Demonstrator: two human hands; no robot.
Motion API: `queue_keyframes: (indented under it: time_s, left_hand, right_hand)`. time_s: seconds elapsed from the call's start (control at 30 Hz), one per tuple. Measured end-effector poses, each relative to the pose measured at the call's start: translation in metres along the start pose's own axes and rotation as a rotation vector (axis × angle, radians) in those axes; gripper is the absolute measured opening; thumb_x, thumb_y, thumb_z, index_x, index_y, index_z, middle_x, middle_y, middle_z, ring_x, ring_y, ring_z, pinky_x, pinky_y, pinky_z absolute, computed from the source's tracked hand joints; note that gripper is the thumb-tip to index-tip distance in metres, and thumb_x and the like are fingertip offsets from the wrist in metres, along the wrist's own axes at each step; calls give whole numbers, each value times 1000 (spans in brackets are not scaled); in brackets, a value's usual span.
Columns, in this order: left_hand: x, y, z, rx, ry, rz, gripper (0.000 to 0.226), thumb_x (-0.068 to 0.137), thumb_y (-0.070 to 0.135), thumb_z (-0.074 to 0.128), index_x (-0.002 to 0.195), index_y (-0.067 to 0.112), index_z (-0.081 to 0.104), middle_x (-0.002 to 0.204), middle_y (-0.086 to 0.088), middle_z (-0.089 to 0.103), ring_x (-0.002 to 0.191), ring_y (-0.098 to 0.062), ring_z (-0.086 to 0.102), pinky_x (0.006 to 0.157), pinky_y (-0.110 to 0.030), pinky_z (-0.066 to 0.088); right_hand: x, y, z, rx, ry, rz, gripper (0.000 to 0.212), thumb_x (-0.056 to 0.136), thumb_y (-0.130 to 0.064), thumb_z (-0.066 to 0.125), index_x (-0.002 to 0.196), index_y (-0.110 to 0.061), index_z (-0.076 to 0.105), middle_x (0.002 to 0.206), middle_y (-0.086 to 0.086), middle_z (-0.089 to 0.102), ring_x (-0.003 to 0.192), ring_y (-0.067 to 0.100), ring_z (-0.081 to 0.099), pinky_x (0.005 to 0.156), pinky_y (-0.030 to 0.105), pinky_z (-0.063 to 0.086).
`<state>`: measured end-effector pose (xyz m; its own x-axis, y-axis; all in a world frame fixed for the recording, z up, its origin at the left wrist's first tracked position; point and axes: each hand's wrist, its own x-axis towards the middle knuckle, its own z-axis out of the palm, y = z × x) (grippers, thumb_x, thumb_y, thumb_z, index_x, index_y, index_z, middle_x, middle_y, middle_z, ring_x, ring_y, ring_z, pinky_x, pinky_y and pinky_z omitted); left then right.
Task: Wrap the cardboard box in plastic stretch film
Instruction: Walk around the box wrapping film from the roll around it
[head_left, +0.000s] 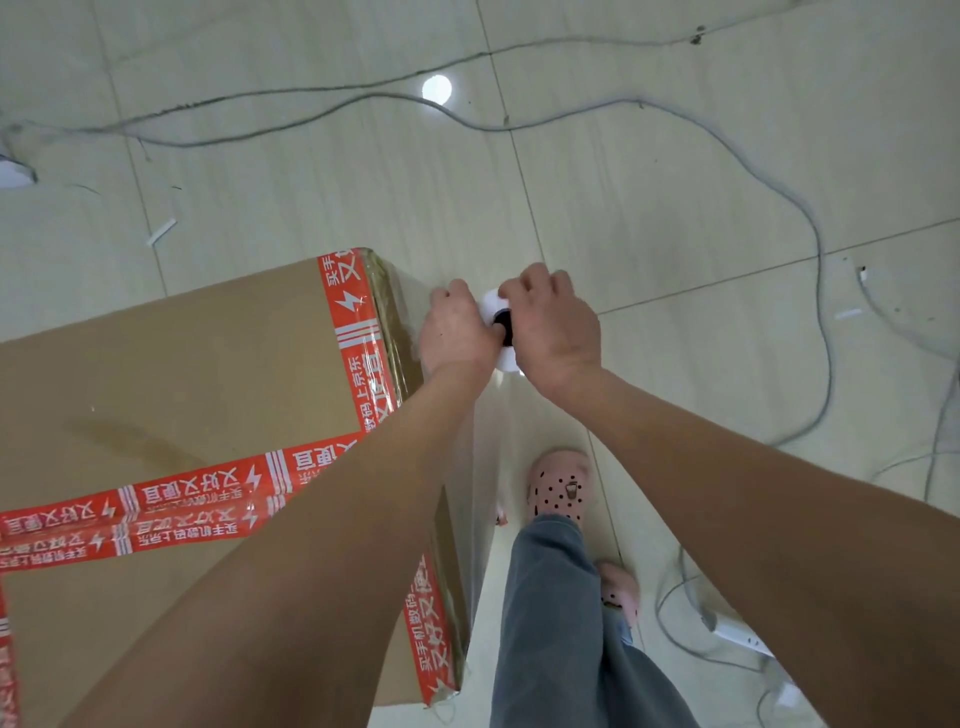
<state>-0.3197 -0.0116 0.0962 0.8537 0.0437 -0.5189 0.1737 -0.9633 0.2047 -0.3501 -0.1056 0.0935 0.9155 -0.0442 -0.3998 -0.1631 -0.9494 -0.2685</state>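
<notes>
Hands: the left hand (457, 332) and the right hand (553, 327) both curl narrowly round the roll (496, 312), one on each side. The fingertips are hidden below its rim.
Roll: it sits clamped between the two sets of fingers, its white end and dark core hole facing up at the camera.
Roll axis: the long axis looks upright, roughly parallel to the box's vertical edges.
Box (171, 395): just left of the left fingers, with its far right corner nearest them. Its top, crossed by red tape (353, 332), faces up.
Done: glossy film (483, 467) appears to lie along the right wall, running up to the fingers.
Left: the top is bare cardboard. The far and left walls are hidden, so I cannot tell how many walls are covered. Rounding the far corner probably comes next.
</notes>
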Motion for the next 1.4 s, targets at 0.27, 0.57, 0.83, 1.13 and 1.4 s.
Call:
queue_keyframes:
  time_s: [0.27, 0.57, 0.83, 1.13, 1.4]
  left_hand:
    - [11, 23, 4, 240, -50, 394, 29, 88, 12, 53, 117, 11, 48, 113, -8, 47, 102, -25, 48, 64, -33, 36]
    - [46, 19, -17, 197, -51, 336, 21, 86, 18, 54, 105, 9, 51, 104, -9, 52, 93, -27, 54, 64, -35, 37]
    - [61, 17, -31, 165, -43, 199, 32, 89, 18, 56, 117, 6, 44, 115, -12, 48, 98, -32, 55, 63, -35, 35]
    - [76, 41, -32, 406, -121, 506, 23, 91, 20, 48, 114, 15, 51, 112, -6, 49, 104, -24, 49, 67, -33, 35]
    - [106, 30, -53, 303, -78, 295, 23, 87, 17, 51, 110, 13, 50, 107, -6, 53, 93, -28, 58, 62, -33, 35]
  right_hand:
    - [17, 16, -4, 217, -103, 398, 29, 88, -20, 56, 116, -18, 50, 115, 6, 48, 96, 26, 53, 64, 34, 35]
    - [50, 4, -22, 48, -75, 121, 23, 89, -20, 52, 111, -20, 57, 111, 2, 51, 96, 23, 52, 64, 33, 36]
    - [70, -6, -28, 308, -85, 398, 49, 85, -20, 61, 129, -21, 40, 127, 5, 40, 104, 25, 51, 67, 34, 41]
    - [77, 3, -23, 531, -132, 580, 22, 89, -30, 50, 106, -17, 52, 110, 3, 52, 81, 24, 53, 68, 34, 40]
    - [124, -10, -46, 133, -160, 131, 19, 88, -24, 50, 106, -20, 55, 106, 4, 51, 76, 25, 49, 67, 33, 39]
